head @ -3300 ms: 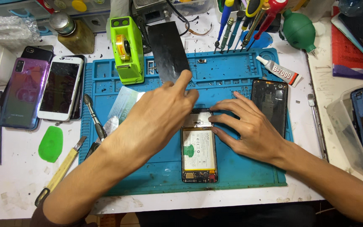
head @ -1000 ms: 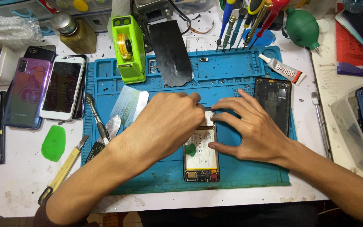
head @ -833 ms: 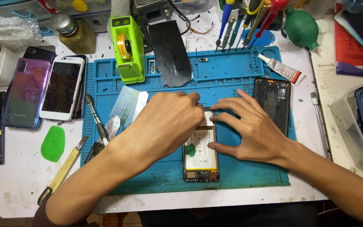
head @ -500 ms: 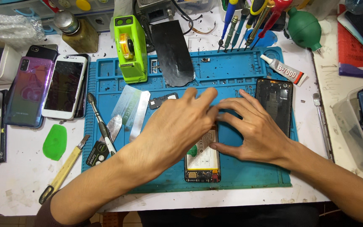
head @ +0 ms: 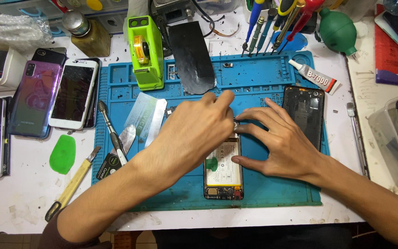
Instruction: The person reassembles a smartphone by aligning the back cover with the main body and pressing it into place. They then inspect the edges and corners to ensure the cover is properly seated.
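I see the opened phone (head: 223,173) lying on the blue mat (head: 272,74), its top end under both hands. My left hand (head: 194,133) covers that end, grip state hidden from me. My right hand (head: 284,143) rests open, fingers spread, thumb pressing the phone's right edge.

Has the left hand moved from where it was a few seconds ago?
Yes. The left hand has shifted right, toward the right hand, fingers now reaching over the opened phone top.

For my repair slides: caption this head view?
Both hands, left and right, work on an opened phone on a blue mat.
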